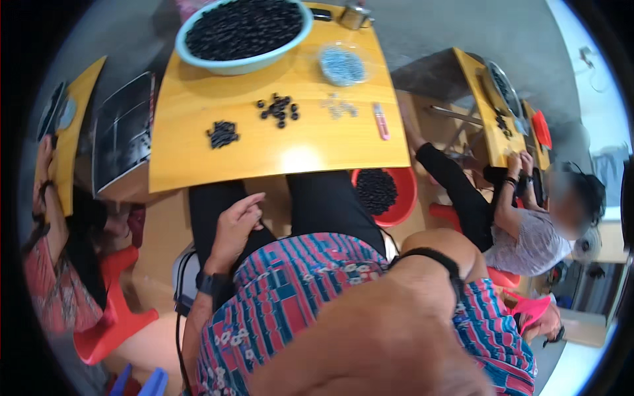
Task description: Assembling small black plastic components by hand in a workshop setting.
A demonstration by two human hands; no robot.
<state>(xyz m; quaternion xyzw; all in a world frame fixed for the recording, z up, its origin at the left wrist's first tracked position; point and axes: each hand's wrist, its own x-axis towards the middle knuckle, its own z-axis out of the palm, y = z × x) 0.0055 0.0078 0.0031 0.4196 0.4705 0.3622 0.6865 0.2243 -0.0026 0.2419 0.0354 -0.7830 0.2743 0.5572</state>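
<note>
My left hand (pixel 239 226) hovers over my lap, below the near edge of the yellow table (pixel 218 168); its fingers are loosely bent, the index stretched out, and I see nothing in them. My right hand (pixel 370 343) is raised very close to the camera, large and blurred, its fingers out of sight. On the table lie a small heap of slim black pieces (pixel 223 134), a scatter of round black pieces (pixel 279 109) and some small pale pieces (pixel 340 106). A pink box cutter (pixel 382 121) rests by the right edge.
A light blue basin (pixel 244 66) full of black pieces stands at the table's far side, beside a clear tub of small bluish-silver parts (pixel 342 66) and a metal cup (pixel 355 14). A red basin (pixel 411 198) of black pieces sits below the table. People work at both sides.
</note>
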